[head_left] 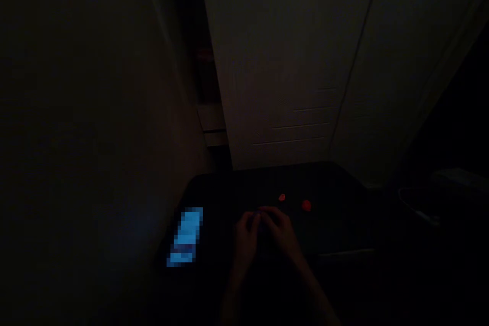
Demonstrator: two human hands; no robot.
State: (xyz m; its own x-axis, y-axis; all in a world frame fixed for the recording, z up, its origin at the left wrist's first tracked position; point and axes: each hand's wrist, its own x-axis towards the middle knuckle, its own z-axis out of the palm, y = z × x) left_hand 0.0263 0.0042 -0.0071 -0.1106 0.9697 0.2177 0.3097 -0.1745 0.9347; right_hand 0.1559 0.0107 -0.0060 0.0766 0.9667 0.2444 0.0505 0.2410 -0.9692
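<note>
The scene is very dark. My left hand [246, 234] and my right hand [278, 229] meet over a dark table [336, 188], fingertips close together near the middle. Their fingers look curled, but the gloom hides whether anything is between them. Two small red things [281, 197] [306, 206] lie on the table just beyond my right hand. A lit blue screen [186, 237] lies flat to the left of my left hand.
A pale wardrobe door [290, 61] rises behind the table. A plain wall [95, 112] stands at the left. Dim shelves [210, 117] show in the gap between them. Faint shapes, perhaps a cable [416, 209], lie at the right.
</note>
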